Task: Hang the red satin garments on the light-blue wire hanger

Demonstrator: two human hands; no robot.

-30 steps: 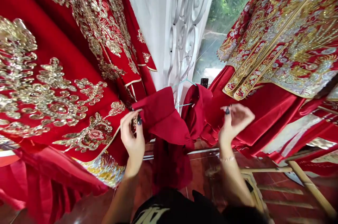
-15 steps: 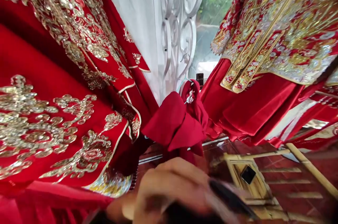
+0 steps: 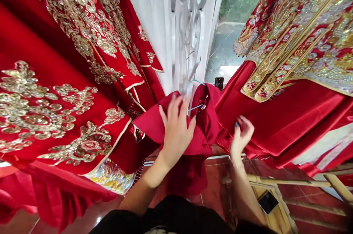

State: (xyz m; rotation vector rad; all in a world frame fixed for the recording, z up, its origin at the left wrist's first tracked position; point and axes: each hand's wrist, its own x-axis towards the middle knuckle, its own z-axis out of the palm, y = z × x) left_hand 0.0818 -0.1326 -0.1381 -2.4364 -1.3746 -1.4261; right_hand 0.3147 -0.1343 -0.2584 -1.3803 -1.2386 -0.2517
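Note:
A plain dark red garment point(image 3: 149, 125) hangs in front of me on a thin light-blue wire hanger point(image 3: 196, 108), against white scrolled metalwork point(image 3: 196, 32). My left hand point(image 3: 176, 127) lies over the garment's left part, fingers spread and somewhat blurred. Off to the garment's right, my right hand point(image 3: 242, 133) is raised in front of a red satin skirt point(image 3: 278, 116). Its fingers are loosely bent, with a gap to the thumb, and nothing shows in them. A small shiny ornament point(image 3: 203, 107) sits at the garment's opening.
Red gowns with gold embroidery point(image 3: 38, 116) fill the left side. A beaded red and gold jacket point(image 3: 300, 35) hangs at the right. A dark phone point(image 3: 268, 202) lies on a bamboo chair point(image 3: 257, 190) at lower right. A small black timer-like device point(image 3: 219, 83) stands by the window.
A blurred hand close to the camera has moved away. Both hands now reach forward, the left onto the red garment and the right beside it. The view has shifted slightly.

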